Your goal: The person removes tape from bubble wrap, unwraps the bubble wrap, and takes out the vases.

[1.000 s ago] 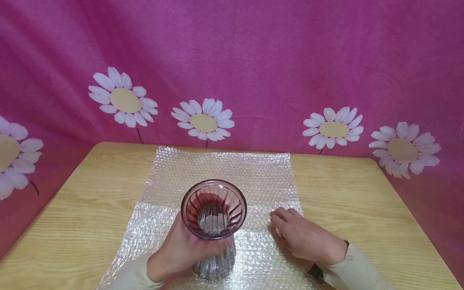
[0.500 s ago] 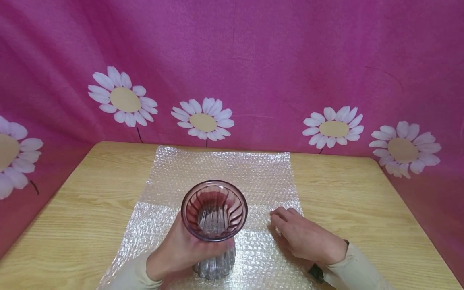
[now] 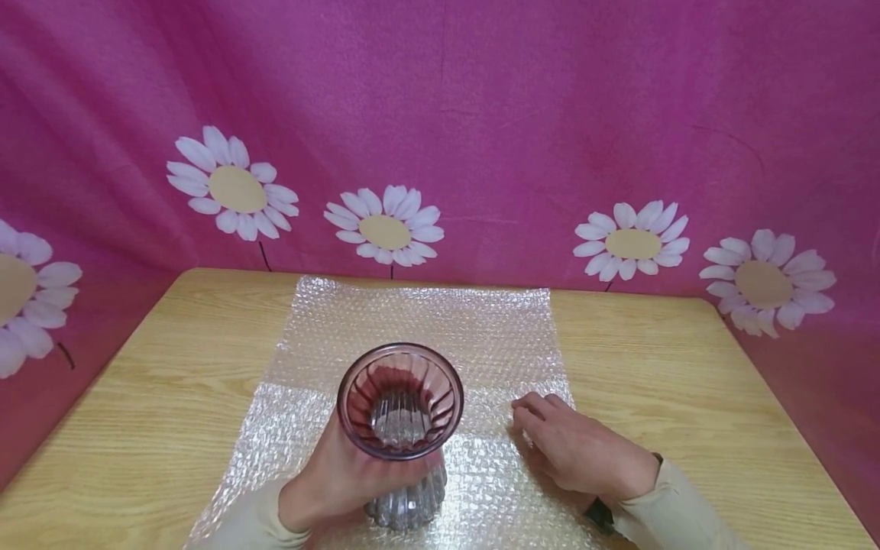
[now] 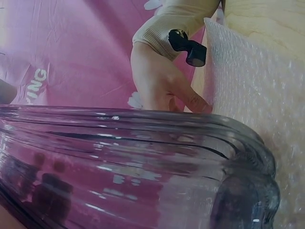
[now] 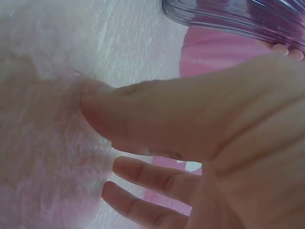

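Note:
My left hand (image 3: pixel 344 473) grips a fluted glass vase (image 3: pixel 401 448) round its neck, the thumb across the near side. The vase stands nearly upright, its flared mouth tinted purple and its ribbed lower body clear, over a sheet of bubble wrap (image 3: pixel 426 328). In the left wrist view the glass (image 4: pixel 143 167) fills the lower part and hides much behind it. To the right, my right hand (image 3: pixel 584 451) rests its fingertips on the bubble wrap, fingers loosely bent and holding nothing. Its thumb (image 5: pixel 147 112) presses lightly at the sheet in the right wrist view.
The bubble wrap lies flat on a wooden table (image 3: pixel 660 359), from its back edge toward the front. A pink cloth (image 3: pixel 495 137) with printed daisies hangs behind and along both sides. A black wrist strap (image 3: pixel 600 516) sits at the right sleeve.
The vase's mouth has tipped slightly left in my left hand, after hardly moving before. My right hand stays in the same place on the bubble wrap.

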Tool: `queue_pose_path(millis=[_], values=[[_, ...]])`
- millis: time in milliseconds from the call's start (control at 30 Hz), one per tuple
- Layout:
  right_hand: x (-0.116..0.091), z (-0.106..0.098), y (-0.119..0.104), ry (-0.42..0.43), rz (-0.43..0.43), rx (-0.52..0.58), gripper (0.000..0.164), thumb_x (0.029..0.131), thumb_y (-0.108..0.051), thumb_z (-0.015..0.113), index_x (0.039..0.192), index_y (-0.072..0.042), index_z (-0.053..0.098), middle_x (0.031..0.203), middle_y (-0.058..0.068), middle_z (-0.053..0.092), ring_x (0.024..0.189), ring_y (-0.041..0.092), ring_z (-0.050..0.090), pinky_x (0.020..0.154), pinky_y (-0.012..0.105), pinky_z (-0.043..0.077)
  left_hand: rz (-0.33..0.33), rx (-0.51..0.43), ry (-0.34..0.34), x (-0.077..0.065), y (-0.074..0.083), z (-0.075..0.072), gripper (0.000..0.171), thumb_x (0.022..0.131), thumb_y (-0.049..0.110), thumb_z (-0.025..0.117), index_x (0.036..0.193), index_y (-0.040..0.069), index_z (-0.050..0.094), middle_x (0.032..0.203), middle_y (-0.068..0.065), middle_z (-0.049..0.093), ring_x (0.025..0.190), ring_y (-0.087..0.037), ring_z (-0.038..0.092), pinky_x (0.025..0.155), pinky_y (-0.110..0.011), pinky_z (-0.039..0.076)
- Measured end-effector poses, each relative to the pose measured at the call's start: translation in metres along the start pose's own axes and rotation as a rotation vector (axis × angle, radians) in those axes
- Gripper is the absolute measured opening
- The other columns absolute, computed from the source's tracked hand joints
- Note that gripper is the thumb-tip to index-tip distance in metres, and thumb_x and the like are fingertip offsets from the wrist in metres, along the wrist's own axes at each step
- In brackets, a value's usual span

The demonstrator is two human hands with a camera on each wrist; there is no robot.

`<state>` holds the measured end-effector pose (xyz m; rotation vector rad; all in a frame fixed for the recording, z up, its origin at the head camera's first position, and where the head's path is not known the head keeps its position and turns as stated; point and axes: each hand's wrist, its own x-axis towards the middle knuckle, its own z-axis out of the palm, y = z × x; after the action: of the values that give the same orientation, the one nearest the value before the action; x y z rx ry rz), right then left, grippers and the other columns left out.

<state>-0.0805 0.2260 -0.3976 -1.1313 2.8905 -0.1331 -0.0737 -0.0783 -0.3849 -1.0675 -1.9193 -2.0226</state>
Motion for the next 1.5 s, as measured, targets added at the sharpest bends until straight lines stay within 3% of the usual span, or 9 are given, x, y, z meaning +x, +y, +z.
queue_pose_path(millis=[500,1000,1333,1500], values=[[0.001,-0.003,-0.001,-0.010,0.004,0.003,0.032,0.094,-0.008,0.069,0.125,-0.005,0.064,0.123,0.004,0.062,0.103,0.020,0.058,0.091,0.038,0.059,-0.005,0.015,0.021,0.001,0.002,0.000,0.066,0.068,-0.009,0.085,0.125,-0.003,0.053,0.117,0.011,0.067,0.109,-0.006,0.065,0.101,-0.025,0.054],[0.001,-0.008,-0.001,-0.047,0.034,0.038,0.028,0.093,-0.006,0.069,0.120,-0.009,0.064,0.119,0.002,0.061,0.100,0.017,0.057,0.088,0.034,0.060,-0.013,0.037,0.054,0.012,0.003,-0.002,0.065,0.067,-0.009,0.085,0.124,-0.005,0.053,0.116,0.010,0.068,0.108,-0.007,0.067,0.100,-0.026,0.055],[0.000,-0.005,-0.002,0.003,0.007,-0.007,0.029,0.094,-0.007,0.068,0.122,-0.005,0.063,0.119,0.005,0.061,0.100,0.019,0.057,0.089,0.036,0.059,0.007,0.053,0.044,0.018,0.004,-0.010,0.060,0.069,-0.010,0.083,0.120,-0.009,0.052,0.111,0.007,0.069,0.101,-0.008,0.070,0.092,-0.032,0.061],[-0.001,-0.005,-0.002,-0.013,0.017,0.007,0.030,0.094,-0.007,0.068,0.123,-0.005,0.062,0.121,0.004,0.060,0.102,0.019,0.057,0.090,0.036,0.059,-0.010,0.086,0.072,0.019,0.005,-0.014,0.059,0.072,-0.005,0.085,0.121,-0.007,0.053,0.112,0.013,0.068,0.103,-0.006,0.069,0.095,-0.028,0.059]])
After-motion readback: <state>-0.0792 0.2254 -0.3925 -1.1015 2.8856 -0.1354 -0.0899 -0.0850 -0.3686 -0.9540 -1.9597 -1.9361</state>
